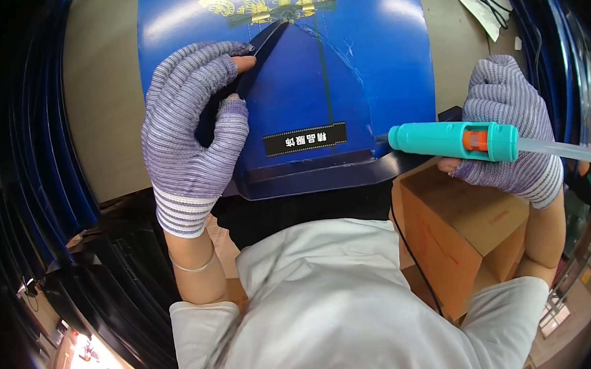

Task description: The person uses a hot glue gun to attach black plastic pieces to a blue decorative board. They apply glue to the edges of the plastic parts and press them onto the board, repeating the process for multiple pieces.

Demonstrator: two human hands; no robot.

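Note:
A glossy blue cardboard piece with gold print at its far end lies on the table before me. On its near part is a blue pointed flap with dark turned-up edges and a small black label. My left hand, in a striped purple-and-white glove with bare fingertips, pinches the flap's dark left edge. My right hand, gloved alike, is closed around a teal glue gun. Its nozzle points left at the flap's near right corner. A whitish glue stick sticks out behind. Clear glue strands trail along the flap's right side.
The table shows beside the cardboard. Stacked blue panels stand at the left, with dark ones nearer me. An open brown carton sits below the table's right edge, near a black cable. More blue panels stand far right.

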